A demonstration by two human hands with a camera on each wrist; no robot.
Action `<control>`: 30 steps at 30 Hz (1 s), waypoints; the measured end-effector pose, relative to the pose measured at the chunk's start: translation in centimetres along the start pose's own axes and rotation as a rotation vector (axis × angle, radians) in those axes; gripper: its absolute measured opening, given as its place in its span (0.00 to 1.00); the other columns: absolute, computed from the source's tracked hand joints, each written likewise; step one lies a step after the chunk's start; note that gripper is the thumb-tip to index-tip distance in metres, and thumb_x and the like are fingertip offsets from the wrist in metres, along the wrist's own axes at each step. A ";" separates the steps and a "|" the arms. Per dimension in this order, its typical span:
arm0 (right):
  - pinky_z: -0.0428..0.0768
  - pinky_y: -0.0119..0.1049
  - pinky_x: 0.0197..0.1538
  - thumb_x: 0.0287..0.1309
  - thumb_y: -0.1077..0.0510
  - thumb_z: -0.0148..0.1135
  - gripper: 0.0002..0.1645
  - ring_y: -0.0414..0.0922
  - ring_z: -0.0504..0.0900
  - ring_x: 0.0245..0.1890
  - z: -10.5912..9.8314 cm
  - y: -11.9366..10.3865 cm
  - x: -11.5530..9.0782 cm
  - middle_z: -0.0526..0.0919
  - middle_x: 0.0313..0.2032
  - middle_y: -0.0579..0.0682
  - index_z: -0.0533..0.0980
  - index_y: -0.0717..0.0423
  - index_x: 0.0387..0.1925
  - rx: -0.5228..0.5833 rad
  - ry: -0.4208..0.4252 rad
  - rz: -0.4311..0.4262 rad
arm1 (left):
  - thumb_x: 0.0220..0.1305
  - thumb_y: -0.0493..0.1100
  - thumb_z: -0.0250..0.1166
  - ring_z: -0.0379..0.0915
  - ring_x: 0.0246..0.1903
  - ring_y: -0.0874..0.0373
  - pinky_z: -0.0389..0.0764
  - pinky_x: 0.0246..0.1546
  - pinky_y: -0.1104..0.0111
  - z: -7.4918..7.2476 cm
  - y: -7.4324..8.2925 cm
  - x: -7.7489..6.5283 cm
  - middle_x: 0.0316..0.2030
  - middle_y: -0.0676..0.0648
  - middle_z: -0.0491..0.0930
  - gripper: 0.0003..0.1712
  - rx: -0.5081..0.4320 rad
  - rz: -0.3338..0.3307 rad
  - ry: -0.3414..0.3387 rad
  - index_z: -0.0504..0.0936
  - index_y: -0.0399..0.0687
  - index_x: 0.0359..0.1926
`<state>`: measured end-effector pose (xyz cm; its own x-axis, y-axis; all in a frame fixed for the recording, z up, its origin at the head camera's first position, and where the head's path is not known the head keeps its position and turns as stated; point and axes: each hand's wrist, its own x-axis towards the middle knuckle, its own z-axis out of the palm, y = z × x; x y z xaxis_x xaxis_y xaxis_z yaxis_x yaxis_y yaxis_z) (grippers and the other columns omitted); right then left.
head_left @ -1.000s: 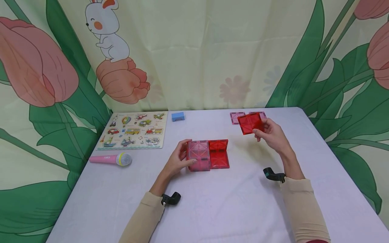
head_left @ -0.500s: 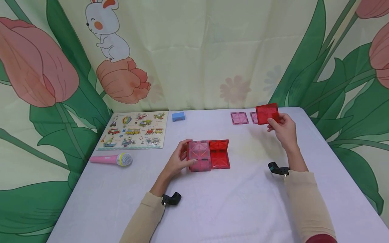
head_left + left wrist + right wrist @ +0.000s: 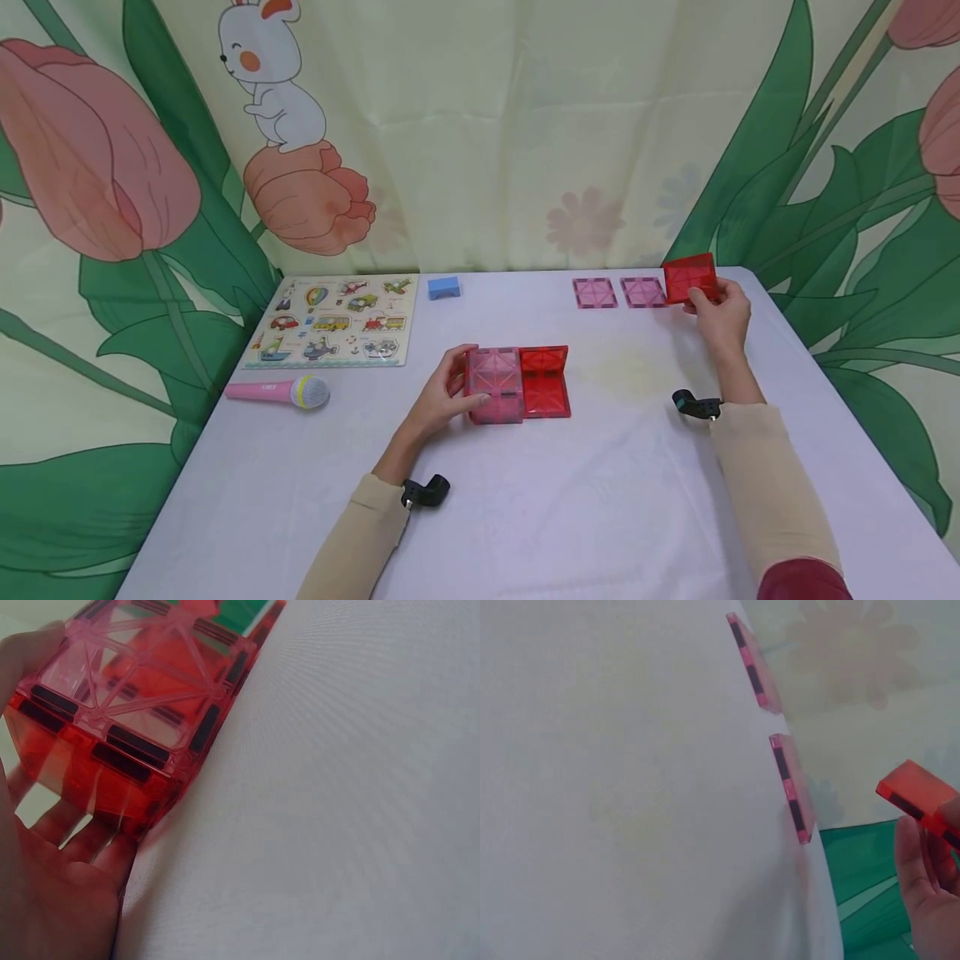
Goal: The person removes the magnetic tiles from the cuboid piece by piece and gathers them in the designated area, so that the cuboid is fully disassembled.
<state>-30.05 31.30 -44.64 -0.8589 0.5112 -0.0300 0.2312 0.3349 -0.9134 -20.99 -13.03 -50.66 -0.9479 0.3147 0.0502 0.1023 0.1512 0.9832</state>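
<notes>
My left hand (image 3: 442, 396) holds a box of translucent magnetic tiles (image 3: 493, 375), pink on top with red sides. In the left wrist view, the thumb lies along the pink tile (image 3: 135, 671) and the fingers (image 3: 94, 840) spread against the red side. Joined to the box's right are red tiles (image 3: 546, 400), one flat and one standing behind. At the back right, my right hand (image 3: 723, 321) pinches a loose red magnetic tile (image 3: 686, 277), tilted up near the table's far edge. Left of it, two pink tiles (image 3: 595, 293) lie in a row.
A picture puzzle board (image 3: 330, 321) lies at the back left, with a pink toy microphone (image 3: 277, 392) in front of it. A small blue block (image 3: 443, 287) sits by the back edge. Behind the white table (image 3: 585, 500) hangs a printed curtain (image 3: 465, 150).
My right hand has carried the red tile rightward, from in front of the pink tiles to their right, uncovering both. My left hand stays on the box.
</notes>
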 end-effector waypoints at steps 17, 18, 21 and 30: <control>0.74 0.41 0.69 0.72 0.48 0.50 0.37 0.51 0.62 0.74 0.4 2.1 3.4 0.62 0.75 0.55 0.56 0.54 0.77 -0.036 0.054 0.137 | 0.55 0.46 0.74 0.64 0.69 0.49 0.70 0.70 0.53 0.0 -0.4 0.2 0.68 0.47 0.67 0.46 0.005 0.007 0.007 0.61 0.64 0.71; 0.73 0.40 0.69 0.72 0.48 0.50 0.37 0.51 0.62 0.75 0.4 2.1 3.6 0.61 0.76 0.55 0.56 0.55 0.77 -0.040 0.054 0.146 | 0.55 0.46 0.74 0.64 0.70 0.49 0.70 0.70 0.53 0.0 -0.4 0.1 0.69 0.47 0.67 0.46 0.004 0.010 0.005 0.61 0.64 0.71; 0.74 0.38 0.68 0.72 0.48 0.50 0.37 0.51 0.61 0.75 0.4 2.3 3.9 0.58 0.76 0.55 0.55 0.55 0.77 -0.026 0.056 0.178 | 0.55 0.46 0.74 0.64 0.69 0.49 0.70 0.70 0.53 -0.1 -0.4 0.2 0.69 0.47 0.67 0.46 0.000 0.012 0.004 0.61 0.65 0.71; 0.75 0.35 0.67 0.73 0.47 0.49 0.37 0.50 0.59 0.76 0.7 3.0 4.7 0.58 0.75 0.57 0.57 0.58 0.76 -0.055 0.096 0.197 | 0.55 0.46 0.75 0.64 0.70 0.49 0.69 0.71 0.53 -0.1 -0.6 0.3 0.68 0.47 0.67 0.46 0.003 0.009 0.006 0.62 0.67 0.71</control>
<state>-33.72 34.12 -47.81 -0.7478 0.6432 -0.1643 0.4171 0.2627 -0.8700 -21.36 -13.07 -51.20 -0.9487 0.3104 0.0603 0.1118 0.1511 0.9822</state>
